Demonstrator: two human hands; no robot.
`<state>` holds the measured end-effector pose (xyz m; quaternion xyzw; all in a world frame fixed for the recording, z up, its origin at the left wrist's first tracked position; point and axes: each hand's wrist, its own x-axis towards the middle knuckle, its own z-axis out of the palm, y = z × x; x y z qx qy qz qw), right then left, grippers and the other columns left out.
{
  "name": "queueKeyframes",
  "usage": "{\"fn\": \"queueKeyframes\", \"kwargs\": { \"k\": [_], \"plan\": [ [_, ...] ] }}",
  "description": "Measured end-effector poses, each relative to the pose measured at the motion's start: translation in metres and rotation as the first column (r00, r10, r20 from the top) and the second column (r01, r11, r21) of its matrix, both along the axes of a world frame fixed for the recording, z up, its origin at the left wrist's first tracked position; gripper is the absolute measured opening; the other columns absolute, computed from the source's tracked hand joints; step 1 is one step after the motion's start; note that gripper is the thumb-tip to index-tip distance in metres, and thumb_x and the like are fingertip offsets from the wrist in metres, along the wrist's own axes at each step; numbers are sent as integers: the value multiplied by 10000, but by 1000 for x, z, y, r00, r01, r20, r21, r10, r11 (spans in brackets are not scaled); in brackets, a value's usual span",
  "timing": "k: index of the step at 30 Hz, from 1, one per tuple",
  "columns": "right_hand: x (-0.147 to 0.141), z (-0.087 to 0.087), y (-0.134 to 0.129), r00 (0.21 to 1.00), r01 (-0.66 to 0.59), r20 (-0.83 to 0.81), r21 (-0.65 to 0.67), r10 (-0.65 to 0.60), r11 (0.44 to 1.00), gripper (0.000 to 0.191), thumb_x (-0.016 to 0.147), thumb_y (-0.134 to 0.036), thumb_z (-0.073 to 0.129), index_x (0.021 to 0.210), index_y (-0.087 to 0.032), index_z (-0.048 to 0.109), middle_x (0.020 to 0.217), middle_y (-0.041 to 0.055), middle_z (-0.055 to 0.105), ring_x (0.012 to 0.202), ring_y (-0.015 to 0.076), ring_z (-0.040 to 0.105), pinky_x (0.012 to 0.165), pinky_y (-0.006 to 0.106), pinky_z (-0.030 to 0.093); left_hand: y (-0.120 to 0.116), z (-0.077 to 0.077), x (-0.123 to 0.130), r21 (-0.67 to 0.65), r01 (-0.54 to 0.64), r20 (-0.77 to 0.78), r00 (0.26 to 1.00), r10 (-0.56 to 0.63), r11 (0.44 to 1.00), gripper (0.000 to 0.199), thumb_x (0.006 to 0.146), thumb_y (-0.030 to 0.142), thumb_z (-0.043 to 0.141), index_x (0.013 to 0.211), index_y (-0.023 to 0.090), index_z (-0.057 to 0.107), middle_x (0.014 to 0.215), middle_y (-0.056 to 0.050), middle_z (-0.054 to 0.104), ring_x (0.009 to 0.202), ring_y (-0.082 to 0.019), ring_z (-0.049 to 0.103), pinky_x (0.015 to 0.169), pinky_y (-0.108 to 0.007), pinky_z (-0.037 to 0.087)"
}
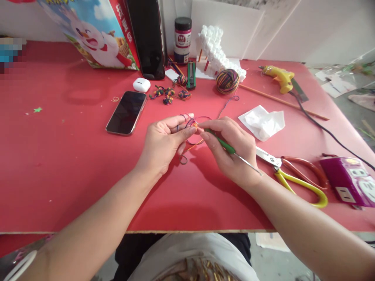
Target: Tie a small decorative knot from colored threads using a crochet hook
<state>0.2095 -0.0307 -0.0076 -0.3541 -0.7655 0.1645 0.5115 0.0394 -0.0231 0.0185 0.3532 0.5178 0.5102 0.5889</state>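
My left hand [168, 140] pinches a small piece of multicolored crochet work [194, 124] between thumb and fingertips, with purple yarn looped over its fingers. In my right hand [231, 146] is a crochet hook with a green handle [224, 144]; its tip meets the work at my left fingertips. The hook's thin metal end sticks out behind, toward my right wrist. A loose yarn tail curls below my left fingers. Behind my hands, a strand runs toward the variegated yarn ball [227, 81]. Small finished crochet pieces [169, 92] lie beyond my left hand.
A phone [126, 113] and a white earbud case [141, 84] lie left. Scissors [293, 171], a crumpled tissue [263, 121] and a purple packet [348, 181] are right. Farther back are a yellow glue gun [278, 77] with cord, a wooden stick [284, 102], a jar [183, 40] and a green cutter [191, 75].
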Motion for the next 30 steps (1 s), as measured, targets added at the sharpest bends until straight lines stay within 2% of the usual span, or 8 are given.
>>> {"fn": "queueKeyframes", "kwargs": {
  "k": [4, 8, 11, 18, 30],
  "plan": [
    [2, 7, 0, 992, -43, -128, -222, 15, 974, 124, 1035, -268, 681, 1031, -191, 778, 884, 56, 764, 761, 167, 680, 739, 330, 570, 2, -2, -5, 41, 54, -58, 997, -52, 998, 303, 730, 141, 914, 1029, 151, 868, 749, -17, 773, 430, -41, 429, 393, -222, 383],
    [6, 15, 2, 968, -80, -250, -426, -32, 901, 178, 986, -350, 739, 943, -188, 799, 689, 8, 649, 647, 148, 591, 613, 305, 503, 4, -2, -10, 69, 108, -101, 990, -101, 992, 219, 748, 137, 878, 966, 157, 881, 858, -59, 823, 449, -39, 434, 408, -221, 368],
    [10, 16, 5, 940, -125, -334, -523, -67, 843, 187, 932, -371, 794, 904, -187, 817, 623, -15, 563, 580, 128, 502, 523, 283, 412, 4, -2, -12, 60, 141, -120, 984, -133, 988, 191, 761, 148, 871, 951, 158, 887, 848, -68, 827, 471, -52, 455, 422, -220, 366],
    [20, 20, 12, 894, -240, -441, -630, -85, 739, 212, 855, -391, 868, 838, -183, 831, 548, -36, 464, 476, 87, 351, 436, 271, 249, 5, -4, -21, 27, 268, -120, 957, -263, 963, 206, 793, 205, 879, 998, 197, 897, 852, -79, 846, 532, -103, 603, 458, -221, 377],
    [22, 29, 14, 860, -300, -497, -677, -116, 672, 164, 781, -321, 888, 725, -187, 812, 492, -37, 455, 437, 69, 318, 438, 271, 169, 3, 1, -19, -19, 319, -63, 945, -320, 948, 172, 776, 164, 868, 944, 200, 885, 816, -52, 841, 501, -105, 624, 476, -236, 477]
  ]
}}
